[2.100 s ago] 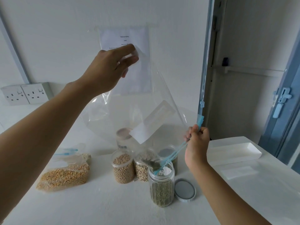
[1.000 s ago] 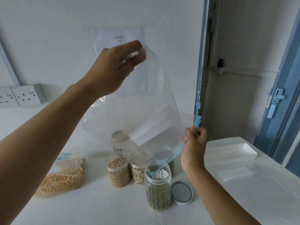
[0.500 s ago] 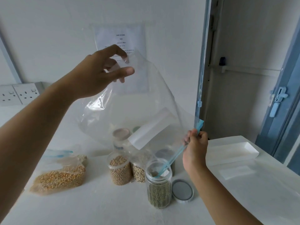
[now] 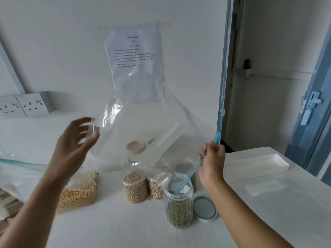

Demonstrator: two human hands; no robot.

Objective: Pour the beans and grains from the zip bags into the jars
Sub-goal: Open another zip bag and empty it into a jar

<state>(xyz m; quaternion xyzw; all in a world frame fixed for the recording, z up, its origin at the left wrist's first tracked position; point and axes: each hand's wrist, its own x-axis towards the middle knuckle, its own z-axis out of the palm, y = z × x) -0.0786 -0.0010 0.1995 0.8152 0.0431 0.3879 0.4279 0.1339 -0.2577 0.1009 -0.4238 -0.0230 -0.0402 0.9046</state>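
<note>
Right grip (image 4: 212, 158) pinches zip bag (image 4: 139, 122) tipped into jar (image 4: 179, 208) of green grains; left grip (image 4: 75, 140) blurred, unclear.

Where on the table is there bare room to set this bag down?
Free: the near strip of table, in front of the green jar and lid. Crowded: the other jars mid-table, and the corn bag at left.

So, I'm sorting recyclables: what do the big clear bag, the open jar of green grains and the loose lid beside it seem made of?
Bag: thin glossy plastic film; it creases, glints, and the capped jar behind shows through. Jar: clear and rigid, probably plastic, though glass is possible. Lid: white ribbed rim, likely plastic, with a matte grey centre.
</note>
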